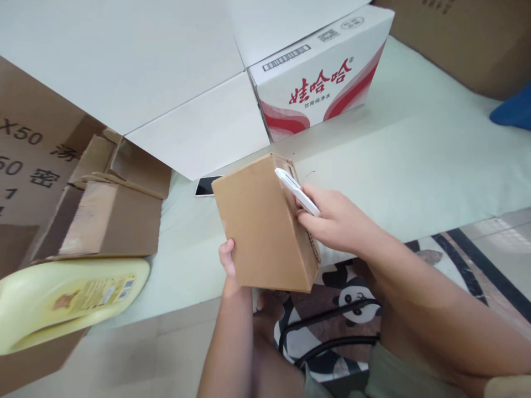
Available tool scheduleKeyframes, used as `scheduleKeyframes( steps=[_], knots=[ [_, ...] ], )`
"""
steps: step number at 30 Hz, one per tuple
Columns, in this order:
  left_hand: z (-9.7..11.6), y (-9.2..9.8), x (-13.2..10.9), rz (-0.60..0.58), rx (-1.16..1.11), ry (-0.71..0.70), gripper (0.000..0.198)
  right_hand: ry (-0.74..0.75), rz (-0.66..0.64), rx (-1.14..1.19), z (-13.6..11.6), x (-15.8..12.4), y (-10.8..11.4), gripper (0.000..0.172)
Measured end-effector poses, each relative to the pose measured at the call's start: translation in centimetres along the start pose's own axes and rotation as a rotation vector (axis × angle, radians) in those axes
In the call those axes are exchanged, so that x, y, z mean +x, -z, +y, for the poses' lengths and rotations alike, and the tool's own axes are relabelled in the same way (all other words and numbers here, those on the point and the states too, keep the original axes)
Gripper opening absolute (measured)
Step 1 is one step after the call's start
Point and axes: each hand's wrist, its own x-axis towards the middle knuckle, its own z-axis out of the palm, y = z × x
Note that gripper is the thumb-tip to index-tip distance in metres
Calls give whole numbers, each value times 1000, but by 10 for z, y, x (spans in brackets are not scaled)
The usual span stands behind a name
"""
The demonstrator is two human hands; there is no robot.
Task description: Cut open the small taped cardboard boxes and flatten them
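A small brown cardboard box [257, 226] is held tilted above the table's front edge. My left hand [227, 257] grips it from the lower left; the thumb shows at the edge, and the other fingers are hidden behind or under it. In my right hand [334, 218] is a white box cutter [296, 190], its tip pointing up and left along the box's right side near the upper corner. Whether a blade is out, I cannot tell. That side of the box has a raised flap edge with corrugation showing.
Behind stands a white carton with red lettering [319, 91], beside large white boxes [199, 127]. A phone [205, 187] lies partly behind the held box. Opened cardboard boxes [120, 215] and a yellow bottle [74, 301] are at left. A blue object [512, 110] sits far right.
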Motion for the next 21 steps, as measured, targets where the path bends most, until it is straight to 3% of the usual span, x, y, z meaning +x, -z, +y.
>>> scheduleKeyframes(
  steps=[6,10,21],
  knots=[
    [2,-1,0,-2,-10,19,54,-104,2,-187,1,6,0,5],
    [2,2,0,-6,18,33,58,-174,-15,-273,8,12,-5,16],
    [3,4,2,-17,20,56,51,-196,4,-402,20,16,-4,24]
  ],
)
